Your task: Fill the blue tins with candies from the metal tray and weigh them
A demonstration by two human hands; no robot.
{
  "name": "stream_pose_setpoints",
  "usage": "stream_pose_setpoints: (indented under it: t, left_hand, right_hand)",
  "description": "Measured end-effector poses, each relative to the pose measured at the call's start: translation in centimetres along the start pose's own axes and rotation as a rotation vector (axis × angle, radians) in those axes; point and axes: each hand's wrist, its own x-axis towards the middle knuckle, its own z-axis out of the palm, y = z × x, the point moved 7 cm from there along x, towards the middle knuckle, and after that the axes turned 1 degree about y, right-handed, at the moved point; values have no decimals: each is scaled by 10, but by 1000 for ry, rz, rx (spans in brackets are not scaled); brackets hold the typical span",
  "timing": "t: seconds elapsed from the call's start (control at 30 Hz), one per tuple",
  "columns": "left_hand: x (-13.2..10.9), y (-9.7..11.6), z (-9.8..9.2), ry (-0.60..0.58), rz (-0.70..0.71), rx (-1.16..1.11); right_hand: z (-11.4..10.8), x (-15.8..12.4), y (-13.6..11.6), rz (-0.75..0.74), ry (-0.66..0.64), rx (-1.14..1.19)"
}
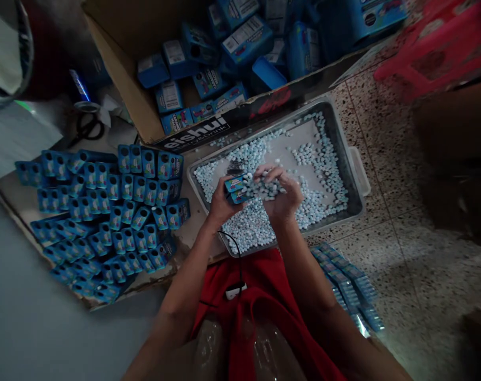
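My left hand (221, 205) is wrapped round a pair of small blue candy boxes (235, 189), held over the left part of a grey tray (345, 153). Pale blue and white candies (248, 230) lie loose in that tray. Close beside the boxes, my right hand (282, 193) is cupped, fingers curled round a heap of the candies. Some of these candies reach across to the boxes' near ends. The palm of my right hand is partly hidden by the candies.
Many blue boxes with round holes (117, 211) stand in rows at left. Behind the tray sits a cardboard carton (117, 69) of blue boxes. Scissors (90, 127) and a can (79, 87) lie at upper left. Wrapped packs (349, 280) and a red stool (430, 53) are at right.
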Motion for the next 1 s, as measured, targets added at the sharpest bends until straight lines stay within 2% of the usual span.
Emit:
stream_pose_setpoints:
  t: [0.1,0.17,0.37,0.43,0.47,0.57,0.6,0.63,0.7,0.77,0.8,0.9,1.0]
  left_hand:
    - [-6,-2,1,-65,103,101]
    - [-10,-5,-2,-78,152,139]
    - [-7,-10,-15,60,287,180]
    - [-4,-10,-12,42,341,117]
    - [-2,-10,-12,41,358,79]
    - [1,-13,-22,90,354,9]
    - [0,-14,-25,82,340,18]
    - [-1,-16,-28,60,324,36]
    - [-5,-20,-35,44,293,66]
    - [-12,-24,-46,90,278,77]
    - [-16,-25,-49,111,276,77]
    - [-28,-31,-48,70,271,85]
    - [-39,-36,-48,114,253,87]
  right_hand:
    - [2,3,1,-131,93,-25]
    - [5,2,2,-186,104,-33]
    - [23,-8,6,-167,-122,-100]
    - [10,-12,7,-161,-105,-134]
    - [-4,-15,7,-174,-51,-171]
    - [-57,-39,13,-222,99,-531]
    - [-70,-50,19,-230,64,-730]
    - [-78,-62,27,-244,-28,-934]
    - [-85,-87,53,-283,-337,-1267]
    - [-86,-104,80,-332,-634,-1471]
    - [-86,-105,91,-352,-740,-1530]
    - [-82,-83,112,-391,-880,-1582]
    - [-80,-42,118,-346,-879,-1523]
